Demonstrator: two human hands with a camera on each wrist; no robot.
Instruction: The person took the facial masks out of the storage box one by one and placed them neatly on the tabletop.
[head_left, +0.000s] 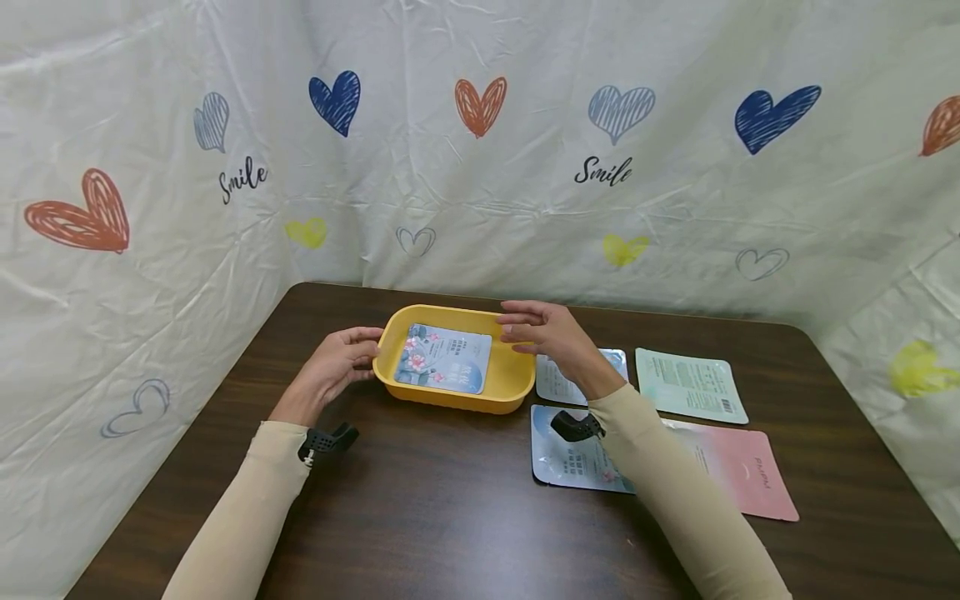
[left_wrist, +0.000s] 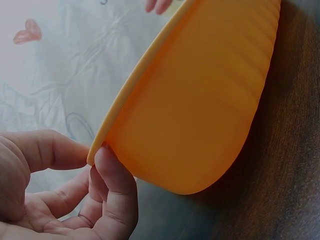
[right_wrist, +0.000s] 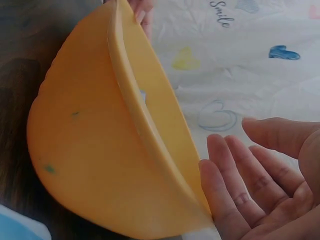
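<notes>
A yellow plastic basket (head_left: 450, 401) stands on the table with a blue floral sheet-mask packet (head_left: 450, 360) lying flat inside it. At its left end, my left hand (head_left: 339, 367) pinches the rim; in the left wrist view, thumb and finger (left_wrist: 116, 175) meet around the edge. Over the right end hovers my right hand (head_left: 553, 337), fingers spread and holding nothing. From the right wrist, its fingers (right_wrist: 240, 187) appear loosely extended beside the basket rim (right_wrist: 132, 95); whether they touch it I cannot tell.
Right of the basket lie several flat packets: a silver-blue one (head_left: 558, 384) partly behind my right hand, a mint green one (head_left: 692, 385), a blue floral one (head_left: 566, 454) and a pink one (head_left: 761, 475) partly under my sleeve. A white heart-printed curtain (head_left: 480, 175) borders the brown table (head_left: 435, 508).
</notes>
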